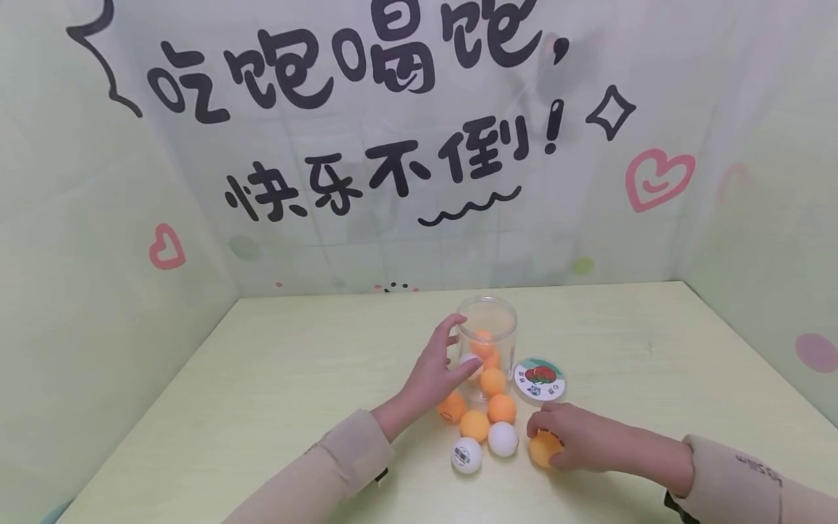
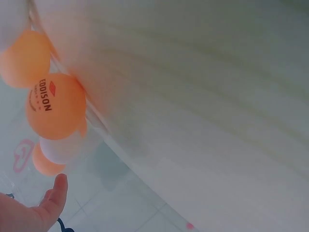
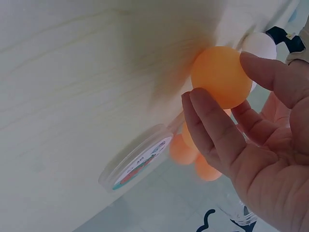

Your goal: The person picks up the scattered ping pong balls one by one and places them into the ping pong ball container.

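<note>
A clear plastic jar (image 1: pixel 503 346) stands upright with orange and white ping-pong balls inside. My left hand (image 1: pixel 433 375) holds the jar from its left, fingers along the far side and thumb across the front. In the left wrist view, that hand (image 2: pixel 36 212) shows only partly, at the lower left corner. Right of the loose balls, my right hand (image 1: pixel 583 440) pinches an orange ping-pong ball (image 3: pixel 222 77) between thumb and fingertips, low over the table. In front of the jar lie loose orange balls (image 1: pixel 474 426) and two white balls (image 1: pixel 466 455).
Beside the jar, to its right, a round lid (image 1: pixel 540 379) with a tomato picture lies on the pale wooden table (image 1: pixel 294 378). A printed curtain (image 1: pixel 366 255) with dark lettering encloses the table at the back and sides.
</note>
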Demonstrator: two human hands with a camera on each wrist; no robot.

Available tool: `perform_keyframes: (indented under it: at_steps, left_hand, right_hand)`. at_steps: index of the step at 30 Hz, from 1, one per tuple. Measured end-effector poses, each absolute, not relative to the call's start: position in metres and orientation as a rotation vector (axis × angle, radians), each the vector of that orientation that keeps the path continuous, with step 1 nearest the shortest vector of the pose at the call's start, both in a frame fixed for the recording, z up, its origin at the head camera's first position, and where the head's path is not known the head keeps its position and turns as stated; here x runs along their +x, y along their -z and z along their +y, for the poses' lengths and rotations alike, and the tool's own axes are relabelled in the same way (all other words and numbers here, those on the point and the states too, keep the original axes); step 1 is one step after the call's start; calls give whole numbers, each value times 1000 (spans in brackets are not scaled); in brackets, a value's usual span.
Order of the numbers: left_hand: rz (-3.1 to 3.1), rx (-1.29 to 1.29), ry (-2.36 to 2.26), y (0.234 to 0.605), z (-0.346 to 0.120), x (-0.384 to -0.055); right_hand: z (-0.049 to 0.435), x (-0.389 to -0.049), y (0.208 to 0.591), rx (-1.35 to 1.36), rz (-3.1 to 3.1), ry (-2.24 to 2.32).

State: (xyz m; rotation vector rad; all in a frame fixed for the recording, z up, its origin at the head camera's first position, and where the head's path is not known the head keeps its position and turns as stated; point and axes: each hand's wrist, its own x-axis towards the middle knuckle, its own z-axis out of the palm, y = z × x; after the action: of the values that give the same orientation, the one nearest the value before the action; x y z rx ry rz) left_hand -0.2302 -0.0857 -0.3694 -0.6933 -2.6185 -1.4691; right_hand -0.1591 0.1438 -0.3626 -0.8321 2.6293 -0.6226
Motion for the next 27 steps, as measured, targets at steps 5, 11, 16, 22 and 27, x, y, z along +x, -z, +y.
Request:
perform_keyframes:
  at_steps: [5,11,16,22,27]
  left_hand:
    - [-2616,-694,1473,370,-85,-231]
    - [-2607,-702,1475,369,-85,-231]
    - [-2618,-696,1468,368,-85,-231]
    - [-2622,-685,1476,369,-86,-230]
    - [-2621,-690,1473,369,-85,-230]
  right_hand:
    - [143,-159,363,-816,2629,629]
    - [143,-161,364,-807,2632,636]
    - [143,-162,366,-805,2639,636]
    - [142,-164,365,-745,2635,623]
    - [143,-166,361,-756,2651,600]
